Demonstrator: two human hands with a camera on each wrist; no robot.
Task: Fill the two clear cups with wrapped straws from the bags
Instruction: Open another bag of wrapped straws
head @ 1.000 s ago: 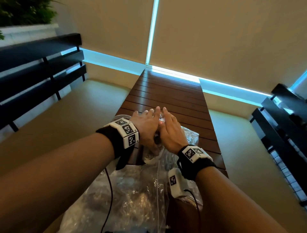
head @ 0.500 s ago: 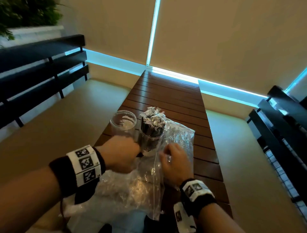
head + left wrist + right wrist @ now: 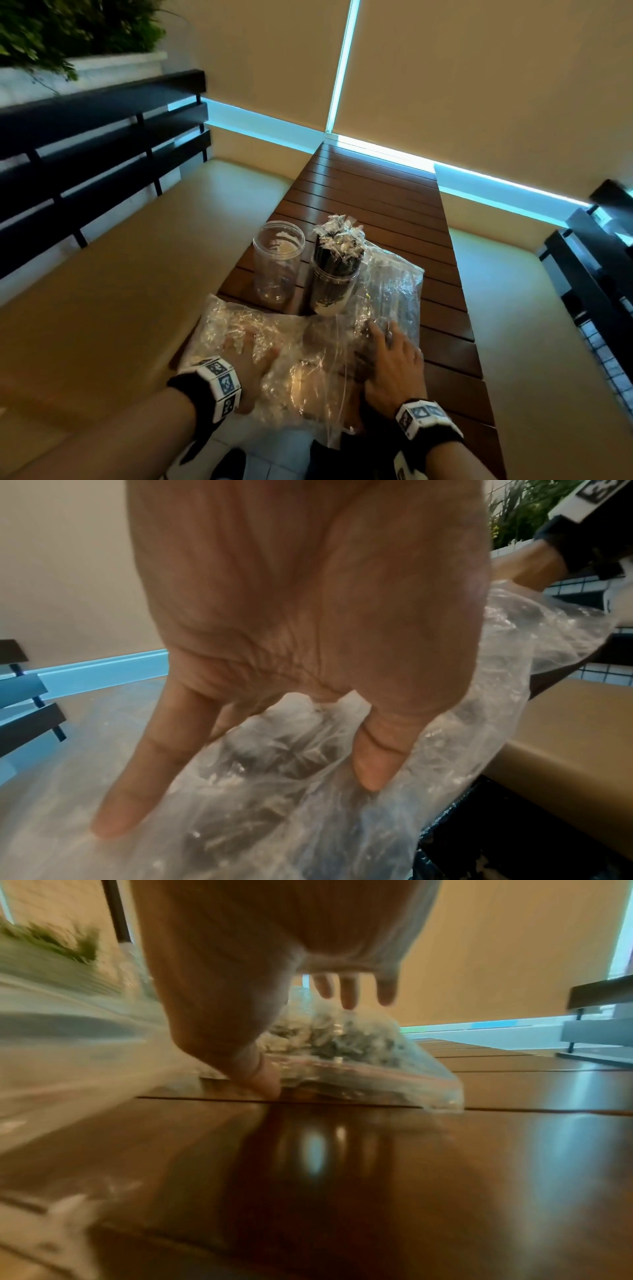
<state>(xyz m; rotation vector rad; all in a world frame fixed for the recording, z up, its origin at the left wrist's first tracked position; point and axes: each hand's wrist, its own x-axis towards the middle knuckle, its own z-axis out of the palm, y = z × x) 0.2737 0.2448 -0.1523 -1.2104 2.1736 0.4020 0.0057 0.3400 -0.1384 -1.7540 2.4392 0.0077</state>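
Two clear cups stand side by side on the slatted wooden table [image 3: 370, 192]. The left cup [image 3: 278, 263] is empty. The right cup [image 3: 334, 284] is packed with dark wrapped straws [image 3: 339, 240] that stick out above its rim. My left hand [image 3: 245, 346] lies in the folds of a crumpled clear bag [image 3: 291, 342], its fingers [image 3: 137, 791] straight against the plastic. My right hand [image 3: 390, 349] rests spread on a zip bag of straws [image 3: 397, 287], with the thumb [image 3: 260, 1074] down at the bag's near edge [image 3: 359, 1069].
A tan cushioned bench [image 3: 102, 274] with a black slatted backrest [image 3: 85, 137] runs along the left. Another black slatted frame [image 3: 599, 274] stands at the right. A planter with greenery [image 3: 68, 34] sits beyond the left backrest. The table's far half shows bare wood.
One second ago both hands covered the straw-filled cup. They have since let go and drawn back towards me, the left onto the crumpled bag and the right onto the zip bag.
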